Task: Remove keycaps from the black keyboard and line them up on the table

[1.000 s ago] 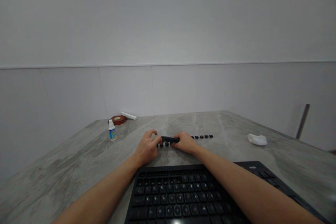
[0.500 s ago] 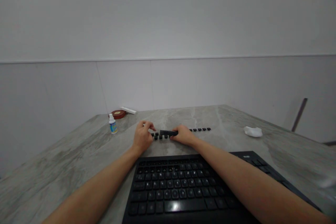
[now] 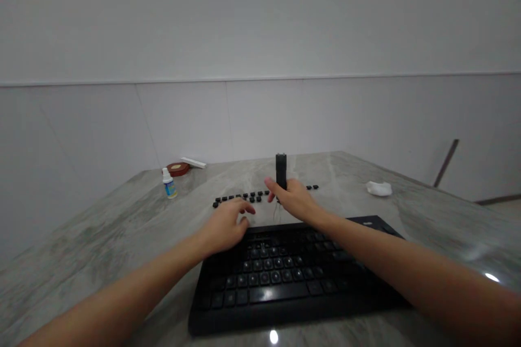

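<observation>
My right hand (image 3: 295, 198) is closed round a black keycap puller (image 3: 281, 171), held upright with thin wire loops hanging below, just beyond the keyboard's far edge. A black keyboard (image 3: 279, 294) lies in front of me, with a patch near its back left where keys look absent. My left hand (image 3: 228, 222) is at the keyboard's back left corner, thumb and fingers apart with nothing seen between them. Black keycaps (image 3: 245, 196) lie in rows on the table behind both hands, and the left hand hides some.
On the left stands a small spray bottle (image 3: 170, 184). Behind it lie a brown box (image 3: 178, 168) and a white strip (image 3: 194, 162). A crumpled white cloth or tissue (image 3: 379, 189) rests at the right of the marbled table (image 3: 101, 227), which meets the wall.
My left hand has come back from the keycaps to the keyboard's corner. The puller has turned from lying level to upright in my right hand. My view has shifted slightly.
</observation>
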`<action>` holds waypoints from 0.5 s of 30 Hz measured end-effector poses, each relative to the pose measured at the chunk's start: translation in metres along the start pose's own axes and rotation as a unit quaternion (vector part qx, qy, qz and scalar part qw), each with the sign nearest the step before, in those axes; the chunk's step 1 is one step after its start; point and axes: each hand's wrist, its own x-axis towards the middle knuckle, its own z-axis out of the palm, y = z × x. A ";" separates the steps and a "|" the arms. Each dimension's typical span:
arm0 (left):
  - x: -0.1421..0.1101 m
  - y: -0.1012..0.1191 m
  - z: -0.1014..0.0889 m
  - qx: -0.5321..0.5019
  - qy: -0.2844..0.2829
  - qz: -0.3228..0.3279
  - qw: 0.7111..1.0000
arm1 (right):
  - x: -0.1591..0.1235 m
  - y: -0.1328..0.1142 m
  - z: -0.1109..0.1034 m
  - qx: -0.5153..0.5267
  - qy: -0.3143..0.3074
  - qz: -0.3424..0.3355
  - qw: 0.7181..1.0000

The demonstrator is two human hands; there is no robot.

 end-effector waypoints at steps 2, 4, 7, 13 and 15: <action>-0.020 0.022 0.008 0.008 -0.024 0.060 0.998 | -0.023 0.005 0.002 0.004 -0.051 -0.016 0.999; -0.036 0.035 0.013 0.030 -0.025 0.089 0.995 | -0.040 0.015 0.004 0.007 -0.088 -0.026 0.996; -0.046 0.040 0.016 0.045 -0.034 0.106 0.993 | -0.052 0.024 0.002 0.041 -0.104 -0.028 0.993; -0.042 0.042 0.010 0.068 -0.045 0.107 0.991 | -0.052 0.021 -0.002 0.086 -0.108 0.019 0.990; -0.042 0.043 0.010 0.082 -0.044 0.111 0.989 | -0.052 0.020 -0.002 0.119 -0.115 0.011 0.986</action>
